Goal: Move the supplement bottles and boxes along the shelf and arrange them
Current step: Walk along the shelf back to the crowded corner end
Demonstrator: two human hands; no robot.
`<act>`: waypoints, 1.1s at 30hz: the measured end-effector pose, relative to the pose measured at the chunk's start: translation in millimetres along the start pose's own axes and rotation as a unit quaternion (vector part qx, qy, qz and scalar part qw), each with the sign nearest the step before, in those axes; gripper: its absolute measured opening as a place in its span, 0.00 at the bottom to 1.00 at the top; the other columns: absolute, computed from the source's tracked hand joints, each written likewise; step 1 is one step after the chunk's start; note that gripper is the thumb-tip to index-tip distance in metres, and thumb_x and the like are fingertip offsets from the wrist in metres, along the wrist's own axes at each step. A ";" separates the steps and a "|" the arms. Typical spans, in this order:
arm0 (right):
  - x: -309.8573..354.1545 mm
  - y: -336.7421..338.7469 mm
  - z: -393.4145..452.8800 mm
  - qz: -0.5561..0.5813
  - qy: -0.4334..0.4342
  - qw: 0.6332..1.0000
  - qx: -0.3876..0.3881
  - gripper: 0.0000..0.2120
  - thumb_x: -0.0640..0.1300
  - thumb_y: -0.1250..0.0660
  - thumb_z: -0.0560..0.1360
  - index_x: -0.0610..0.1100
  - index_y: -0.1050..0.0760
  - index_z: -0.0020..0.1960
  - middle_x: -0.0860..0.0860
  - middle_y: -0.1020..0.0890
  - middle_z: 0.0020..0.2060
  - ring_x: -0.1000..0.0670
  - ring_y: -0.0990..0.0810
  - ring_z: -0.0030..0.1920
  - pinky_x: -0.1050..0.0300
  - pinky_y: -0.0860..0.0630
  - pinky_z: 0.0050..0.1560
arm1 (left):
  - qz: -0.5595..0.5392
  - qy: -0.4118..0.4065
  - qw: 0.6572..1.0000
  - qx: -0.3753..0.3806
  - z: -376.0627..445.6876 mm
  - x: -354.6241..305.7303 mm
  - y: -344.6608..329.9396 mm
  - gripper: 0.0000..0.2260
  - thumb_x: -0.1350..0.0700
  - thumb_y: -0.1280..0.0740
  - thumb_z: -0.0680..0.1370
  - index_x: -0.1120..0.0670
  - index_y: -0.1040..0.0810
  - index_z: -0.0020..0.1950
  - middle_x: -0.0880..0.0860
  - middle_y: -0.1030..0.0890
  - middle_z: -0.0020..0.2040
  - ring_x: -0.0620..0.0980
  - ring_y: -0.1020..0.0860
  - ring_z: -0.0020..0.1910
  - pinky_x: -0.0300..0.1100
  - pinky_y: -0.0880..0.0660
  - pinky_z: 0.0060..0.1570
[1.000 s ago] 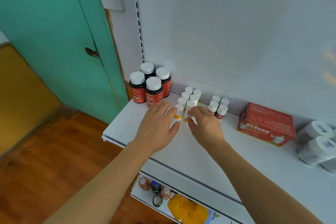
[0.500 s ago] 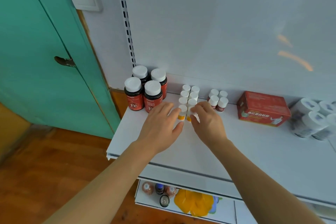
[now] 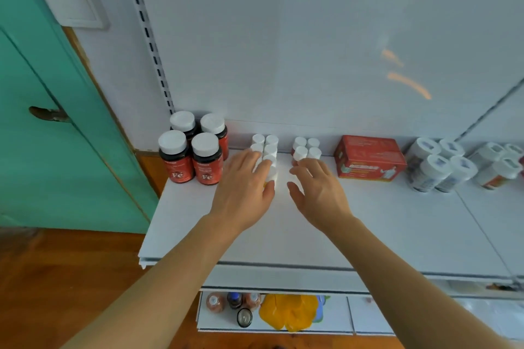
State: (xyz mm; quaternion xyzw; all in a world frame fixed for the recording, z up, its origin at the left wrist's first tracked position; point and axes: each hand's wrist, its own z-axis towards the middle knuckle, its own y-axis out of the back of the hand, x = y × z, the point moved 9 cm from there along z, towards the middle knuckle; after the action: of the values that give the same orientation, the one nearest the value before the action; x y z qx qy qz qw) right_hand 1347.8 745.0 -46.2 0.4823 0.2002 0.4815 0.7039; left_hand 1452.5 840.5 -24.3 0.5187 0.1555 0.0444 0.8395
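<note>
Several small white-capped bottles (image 3: 270, 146) stand in two rows at the back of the white shelf (image 3: 382, 224). My left hand (image 3: 243, 190) lies over the front of these rows, fingers stretched across the caps, thumb beside the front bottle with the orange label. My right hand (image 3: 317, 193) hovers open just to the right, its fingertips reaching a second cluster of small red-labelled bottles (image 3: 307, 149). Dark bottles with red "Fe" labels (image 3: 204, 161) stand at the left end. A red box (image 3: 368, 157) lies to the right.
Larger white bottles (image 3: 438, 168) and more bottles (image 3: 499, 168) stand at the right end. The shelf's left edge ends near a teal door (image 3: 56, 156). A lower shelf holds small bottles and a yellow packet (image 3: 289, 312). Wooden floor lies below.
My right hand has let go of the front small bottle and moved right toward the red-labelled cluster. My left hand stays on the two rows. The view has shifted right.
</note>
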 end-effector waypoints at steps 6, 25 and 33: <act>-50.3 38.6 -47.5 -0.092 -0.116 0.987 0.067 0.20 0.53 0.38 0.79 0.41 0.26 0.65 0.42 0.25 0.65 0.39 0.31 0.71 0.41 0.30 0.68 | -0.015 -0.047 0.998 0.026 17.7 -65.5 -25.5 0.20 0.48 0.36 0.78 0.56 0.26 0.67 0.56 0.26 0.65 0.58 0.32 0.68 0.53 0.34 0.68; -346.0 275.7 -329.2 -0.158 -0.368 0.913 0.081 0.31 0.63 0.52 0.82 0.46 0.44 0.79 0.44 0.40 0.78 0.43 0.46 0.78 0.45 0.46 0.77 | -0.076 -0.253 0.962 0.064 41.7 -527.8 -113.7 0.26 0.43 0.45 0.77 0.56 0.27 0.69 0.60 0.26 0.68 0.61 0.32 0.70 0.57 0.35 0.70; -482.6 381.5 -443.8 -0.183 -0.455 0.870 0.050 0.31 0.63 0.52 0.81 0.46 0.43 0.78 0.45 0.39 0.77 0.44 0.45 0.78 0.46 0.45 0.77 | -0.110 -0.327 0.934 0.087 64.1 -732.1 -156.1 0.26 0.42 0.45 0.77 0.56 0.27 0.69 0.59 0.27 0.69 0.60 0.32 0.69 0.57 0.35 0.69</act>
State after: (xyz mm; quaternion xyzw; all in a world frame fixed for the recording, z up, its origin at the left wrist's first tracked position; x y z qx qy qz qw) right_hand 611.6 567.5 -3.5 0.6376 -0.0337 0.0610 0.7672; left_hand 764.9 541.4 21.5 0.5555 -0.0682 -0.2342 0.7949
